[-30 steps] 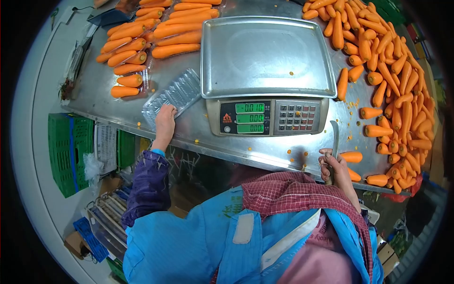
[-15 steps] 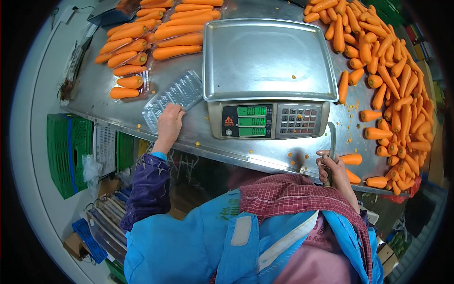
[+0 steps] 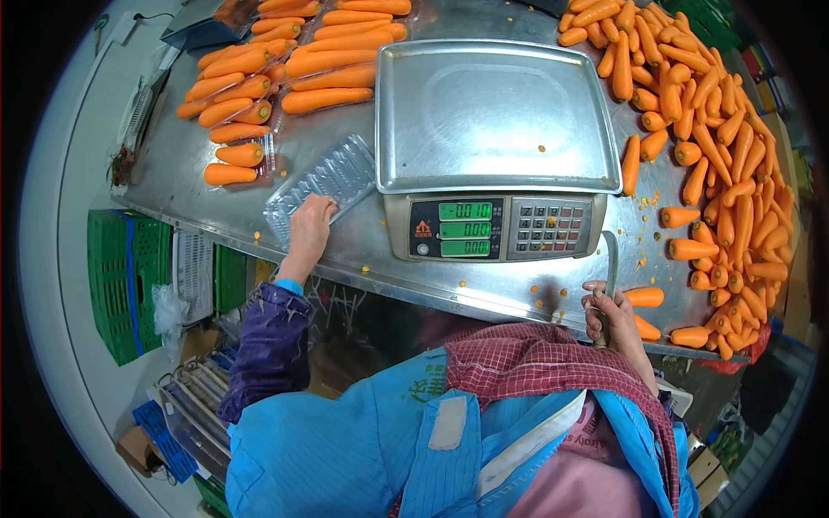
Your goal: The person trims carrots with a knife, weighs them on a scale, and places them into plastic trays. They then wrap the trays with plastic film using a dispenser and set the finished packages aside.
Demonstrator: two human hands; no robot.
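Over the last second the left hand (image 3: 308, 231) has shifted slightly rightward over the clear tray (image 3: 338, 173), which lies just beside the scale (image 3: 501, 121); its fingers are bunched, and whether they pinch the tray cannot be told. The right hand (image 3: 613, 321) stays wrapped around the knife (image 3: 612, 263), near loose carrots (image 3: 644, 297), so the work seems barely advanced

Scale (image 3: 499, 151) blocks straight path between plastic tray (image 3: 326, 180) and carrot pile (image 3: 743, 220).

Green crate (image 3: 110, 285) beside a white crate (image 3: 193, 269)
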